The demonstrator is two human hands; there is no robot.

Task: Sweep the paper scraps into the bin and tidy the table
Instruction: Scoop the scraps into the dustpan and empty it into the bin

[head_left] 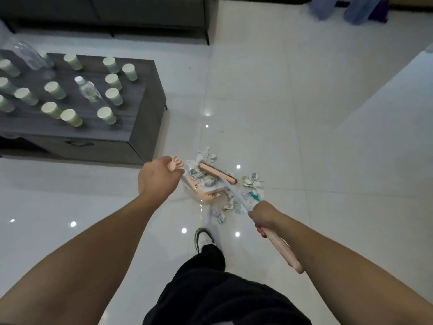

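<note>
A heap of torn paper scraps (251,182) lies on the white tiled floor just ahead of my feet. My left hand (158,178) grips the pink handle of a dustpan (203,194) that rests on the floor with some scraps inside it. My right hand (263,215) is closed around the white-and-pink stick of a broom (236,193). The broom's pink head (218,175) lies across the mouth of the dustpan, among the scraps. More scraps sit to the right of the pan and between the pan and my shoe.
A low dark grey table (138,127) stands at the left, carrying several upturned pale green paper cups (106,114) and a clear plastic bottle (87,90). A dark sofa (150,17) runs along the back. My shoe (203,238) and dark trouser leg are below the scraps.
</note>
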